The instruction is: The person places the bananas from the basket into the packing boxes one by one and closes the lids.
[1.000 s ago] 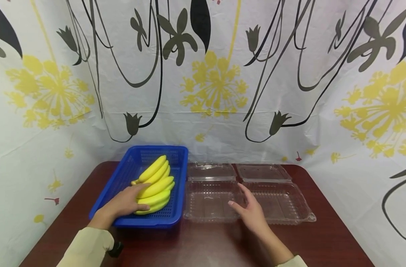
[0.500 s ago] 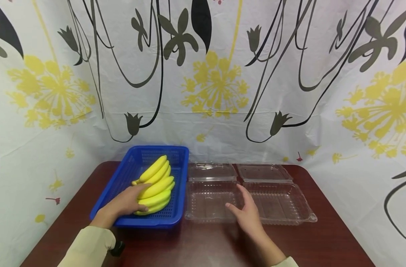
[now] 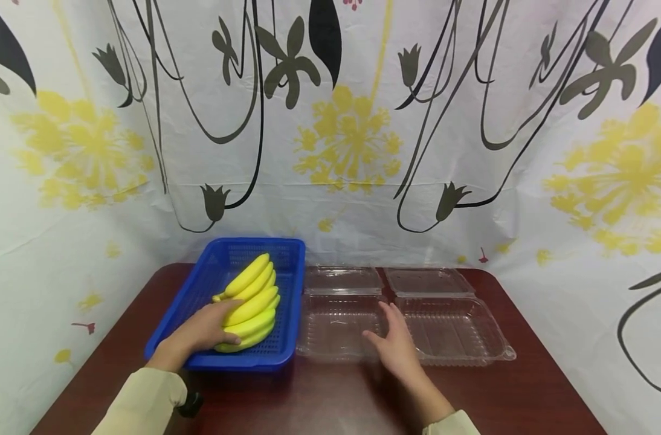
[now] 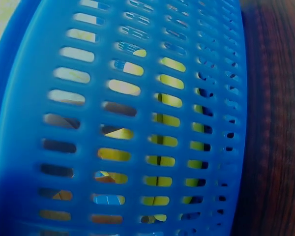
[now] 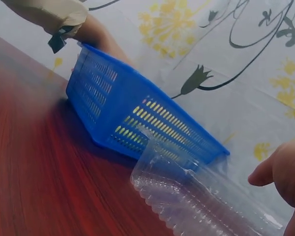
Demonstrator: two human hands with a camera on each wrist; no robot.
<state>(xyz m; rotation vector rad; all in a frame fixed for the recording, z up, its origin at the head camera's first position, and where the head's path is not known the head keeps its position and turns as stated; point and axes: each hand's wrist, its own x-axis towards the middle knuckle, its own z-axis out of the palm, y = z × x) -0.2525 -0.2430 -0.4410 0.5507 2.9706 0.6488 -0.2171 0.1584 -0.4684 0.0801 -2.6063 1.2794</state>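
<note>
Nearest the viewer, two cream-coloured sleeves reach in, with a small black object at the left wrist. Just beyond, the left hand grips a bunch of plump yellow bananas inside a blue, rectangular, slotted plastic basket, the thumb across its front and some fingers hidden. The right hand is spread, thumb apart from fingers, where two clear, ribbed plastic containers meet; whether it touches either cannot be told. Over the last second the right hand has drifted slightly leftward, toward the container beside the basket, while the left hand and the fruit have kept their place. That suggests the work remains at the gripping stage, the bananas not yet out of the basket. Behind the containers' bodies, their clear hinged lids lie folded open. Everything rests on a glossy, dark reddish-brown tabletop; past its far edge hangs a white cloth backdrop printed with yellow blooms and dark stems.
</note>
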